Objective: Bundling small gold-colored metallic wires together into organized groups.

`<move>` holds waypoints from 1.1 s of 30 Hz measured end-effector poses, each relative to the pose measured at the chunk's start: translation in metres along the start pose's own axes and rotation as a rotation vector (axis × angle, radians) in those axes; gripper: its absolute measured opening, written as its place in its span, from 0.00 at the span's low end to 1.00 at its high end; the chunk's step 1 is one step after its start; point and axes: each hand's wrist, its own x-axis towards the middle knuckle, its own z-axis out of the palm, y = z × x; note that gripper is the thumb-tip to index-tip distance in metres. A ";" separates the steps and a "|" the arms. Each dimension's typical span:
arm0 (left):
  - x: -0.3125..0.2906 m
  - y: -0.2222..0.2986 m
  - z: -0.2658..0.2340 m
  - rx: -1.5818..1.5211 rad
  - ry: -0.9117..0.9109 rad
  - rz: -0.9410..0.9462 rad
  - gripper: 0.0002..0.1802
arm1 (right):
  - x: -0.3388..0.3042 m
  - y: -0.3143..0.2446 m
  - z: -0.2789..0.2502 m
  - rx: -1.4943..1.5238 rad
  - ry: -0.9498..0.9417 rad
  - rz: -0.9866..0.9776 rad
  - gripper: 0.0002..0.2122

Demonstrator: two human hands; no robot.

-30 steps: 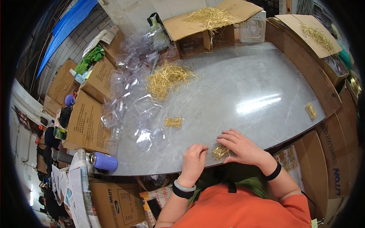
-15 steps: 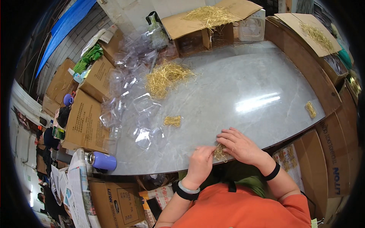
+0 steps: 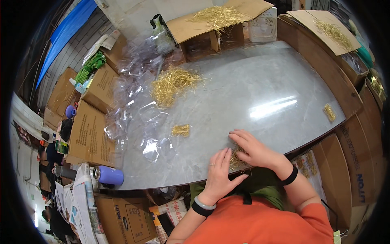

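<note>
At the table's near edge, a small bundle of gold, straw-like wire pieces (image 3: 237, 161) lies between my hands, partly hidden by them. My left hand (image 3: 221, 173) rests beside it, fingers stretched out and thumb apart. From the right, my right hand (image 3: 258, 149) reaches over the bundle with fingers extended, its thumb side touching it or just above; contact is hard to tell. A neat gold bundle (image 3: 180, 130) lies left of my hands, and another gold bundle (image 3: 329, 112) sits near the table's right edge. Farther off is a loose gold heap (image 3: 174, 85).
Clear plastic boxes (image 3: 136, 89) crowd the left side of the grey table (image 3: 227, 93). A purple bottle (image 3: 109, 175) stands at the near left corner. Cardboard boxes (image 3: 91, 132) line the left edge. A cardboard stand (image 3: 178, 32) and a white fan (image 3: 263, 26) are at the back.
My left hand has opened from a pinch at the bundle, its fingers now stretched out. My right fingers have spread and shifted slightly. The view has moved a little.
</note>
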 end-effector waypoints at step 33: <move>0.014 -0.025 0.011 0.189 -0.143 0.020 0.48 | -0.012 -0.010 0.009 -0.022 0.016 0.061 0.27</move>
